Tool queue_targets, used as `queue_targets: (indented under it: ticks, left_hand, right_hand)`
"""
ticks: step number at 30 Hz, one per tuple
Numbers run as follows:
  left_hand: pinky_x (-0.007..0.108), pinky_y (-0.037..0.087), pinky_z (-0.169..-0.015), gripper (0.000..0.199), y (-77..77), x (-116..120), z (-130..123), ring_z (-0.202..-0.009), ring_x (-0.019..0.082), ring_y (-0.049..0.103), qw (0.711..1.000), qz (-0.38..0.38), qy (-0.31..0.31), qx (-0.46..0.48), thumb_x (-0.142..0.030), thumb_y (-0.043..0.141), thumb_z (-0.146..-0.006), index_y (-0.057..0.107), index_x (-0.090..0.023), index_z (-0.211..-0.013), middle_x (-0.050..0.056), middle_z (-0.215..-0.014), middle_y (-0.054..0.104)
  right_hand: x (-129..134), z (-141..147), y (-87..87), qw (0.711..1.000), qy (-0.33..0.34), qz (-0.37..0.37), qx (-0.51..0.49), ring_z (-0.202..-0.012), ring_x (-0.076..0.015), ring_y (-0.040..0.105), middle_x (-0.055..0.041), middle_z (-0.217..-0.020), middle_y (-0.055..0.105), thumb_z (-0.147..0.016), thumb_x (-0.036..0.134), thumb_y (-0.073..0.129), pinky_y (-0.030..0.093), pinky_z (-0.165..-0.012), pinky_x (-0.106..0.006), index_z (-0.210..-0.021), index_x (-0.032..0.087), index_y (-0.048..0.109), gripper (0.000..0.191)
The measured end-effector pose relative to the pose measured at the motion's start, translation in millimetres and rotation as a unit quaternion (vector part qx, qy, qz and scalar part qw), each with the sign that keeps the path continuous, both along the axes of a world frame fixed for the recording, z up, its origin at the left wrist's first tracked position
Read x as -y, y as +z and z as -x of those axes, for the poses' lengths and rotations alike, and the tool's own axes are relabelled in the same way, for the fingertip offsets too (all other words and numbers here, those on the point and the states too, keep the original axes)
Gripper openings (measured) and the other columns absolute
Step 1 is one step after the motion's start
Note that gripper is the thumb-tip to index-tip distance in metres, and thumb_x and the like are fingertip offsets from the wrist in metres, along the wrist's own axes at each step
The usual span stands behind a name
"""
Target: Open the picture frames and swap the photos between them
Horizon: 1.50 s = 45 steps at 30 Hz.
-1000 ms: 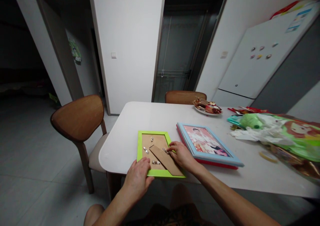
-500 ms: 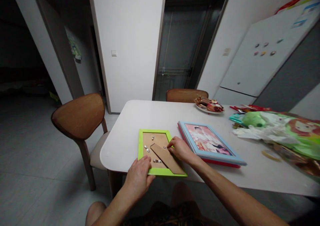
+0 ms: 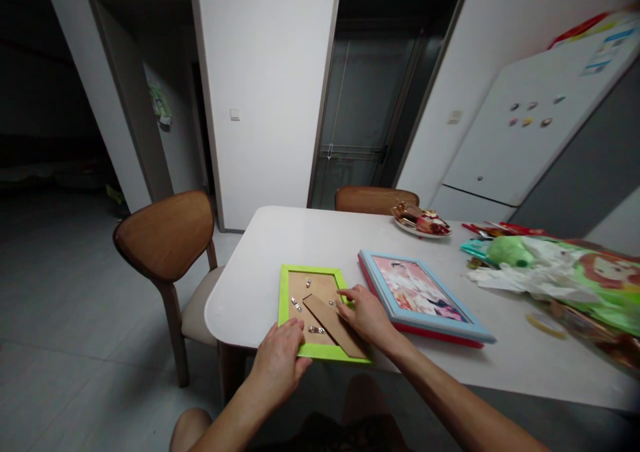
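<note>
A lime-green photo frame lies face down near the table's front edge, its brown backing board and diagonal stand flap showing. Small metal clips sit on the backing. My left hand grips the frame's lower left corner, thumb at the front edge. Over the right side, my right hand rests with its fingers apart at the flap and the right rim; nothing is seen held in it. Right of it, a light-blue frame with a pink picture lies on a red one.
On the white table are a plate of food at the back, a roll of tape, and green and white bags at the right. Wooden chairs stand left and behind.
My right hand's fingers have spread from a pinch near the right clip and shifted slightly down onto the flap. The whole view has tilted a little; my left hand stays on the corner.
</note>
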<state>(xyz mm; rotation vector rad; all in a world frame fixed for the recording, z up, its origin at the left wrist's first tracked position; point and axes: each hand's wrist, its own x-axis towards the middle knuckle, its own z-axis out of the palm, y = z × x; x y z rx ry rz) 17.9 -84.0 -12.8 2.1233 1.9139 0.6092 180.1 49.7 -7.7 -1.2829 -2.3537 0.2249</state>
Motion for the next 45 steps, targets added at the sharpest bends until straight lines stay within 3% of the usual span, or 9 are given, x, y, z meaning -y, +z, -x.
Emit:
queue_targets:
  ticks: [5,12,18,20,24,29,38,42,45]
  left_hand:
    - [0.039,0.027,-0.098,0.049,-2.4,0.5,0.0,-0.115,0.021,0.038,1.0,0.0,0.007,-0.004,-0.018,0.057,-0.069,0.041,-0.013,-0.115,0.011,-0.122,0.046]
    - [0.039,0.029,-0.098,0.046,-4.6,-1.8,1.5,-0.114,0.021,0.039,1.0,-0.01,-0.002,-0.003,-0.019,0.058,-0.069,0.043,-0.014,-0.112,0.011,-0.12,0.048]
    - [0.04,0.03,-0.097,0.047,-7.3,-2.2,2.3,-0.113,0.021,0.041,1.0,-0.016,0.001,0.005,-0.02,0.058,-0.068,0.042,-0.016,-0.112,0.01,-0.119,0.049]
    - [0.041,0.03,-0.097,0.047,-8.1,-2.0,2.3,-0.113,0.022,0.041,1.0,-0.019,-0.002,0.009,-0.019,0.058,-0.068,0.042,-0.016,-0.113,0.01,-0.118,0.049]
    - [0.042,0.03,-0.097,0.045,-8.2,-1.0,2.0,-0.113,0.022,0.04,1.0,-0.025,-0.005,0.013,-0.017,0.058,-0.068,0.044,-0.015,-0.11,0.011,-0.119,0.048]
    - [0.039,0.031,-0.097,0.045,-8.0,0.0,2.5,-0.11,0.022,0.043,0.999,-0.042,-0.008,0.031,-0.016,0.06,-0.065,0.045,-0.013,-0.107,0.011,-0.116,0.05]
    - [0.038,0.029,-0.098,0.044,-8.5,1.7,3.0,-0.11,0.02,0.042,0.998,-0.044,-0.006,0.049,-0.017,0.059,-0.066,0.045,-0.016,-0.108,0.008,-0.117,0.05]
    - [0.038,0.028,-0.098,0.037,-8.6,4.3,3.0,-0.11,0.02,0.042,0.999,-0.03,-0.007,0.041,-0.018,0.058,-0.067,0.048,-0.017,-0.103,0.008,-0.117,0.05]
    - [0.038,0.028,-0.098,0.038,-9.0,5.9,3.8,-0.111,0.02,0.041,0.999,-0.026,-0.007,0.039,-0.018,0.058,-0.067,0.048,-0.016,-0.104,0.008,-0.119,0.049]
  right_hand:
    - [31.0,20.3,1.7,0.985,0.169,-0.019,0.025,-0.073,-0.0144,0.048,-0.0041,-0.073,0.057,-0.072,0.027,0.052,0.034,-0.065,-0.025,-0.067,0.021,0.065,0.015]
    - [34.0,20.6,-3.8,0.964,0.264,-0.013,0.034,-0.071,-0.0139,0.046,-0.0034,-0.07,0.056,-0.071,0.016,0.05,0.032,-0.067,-0.027,-0.069,0.02,0.065,0.016]
    - [39.1,10.6,4.4,0.95,0.31,0.013,0.024,-0.075,-0.0141,0.048,-0.0037,-0.074,0.058,-0.073,0.014,0.046,0.034,-0.071,-0.028,-0.074,0.02,0.066,0.021]
    - [37.1,16.6,7.5,0.955,0.296,0.023,0.016,-0.075,-0.0137,0.049,-0.0039,-0.075,0.058,-0.077,0.017,0.043,0.035,-0.069,-0.026,-0.078,0.02,0.065,0.023]
    - [23.2,46.5,7.6,0.981,0.192,0.009,0.003,-0.071,-0.0128,0.05,-0.0053,-0.075,0.059,-0.08,0.022,0.039,0.035,-0.064,-0.022,-0.085,0.017,0.064,0.025]
    - [7.7,77.4,-0.6,0.983,0.176,-0.014,0.04,-0.064,-0.0118,0.049,-0.0048,-0.063,0.058,-0.075,0.016,0.046,0.034,-0.062,-0.021,-0.062,0.015,0.064,0.023]
    - [7.4,70.6,-3.0,0.969,0.242,-0.021,0.054,-0.066,-0.0112,0.05,-0.0038,-0.066,0.059,-0.076,0.015,0.045,0.035,-0.063,-0.021,-0.065,0.016,0.065,0.023]
    - [-10.5,63.8,-0.3,0.991,0.135,-0.003,0.017,-0.074,-0.0128,0.053,-0.0055,-0.081,0.063,-0.077,0.021,0.043,0.036,-0.068,-0.022,-0.091,0.017,0.063,0.024]
    - [-30.6,59.8,0.2,0.996,0.082,0.017,0.02,-0.073,-0.0139,0.055,-0.0065,-0.082,0.064,-0.073,0.021,0.048,0.037,-0.066,-0.022,-0.087,0.015,0.065,0.022]
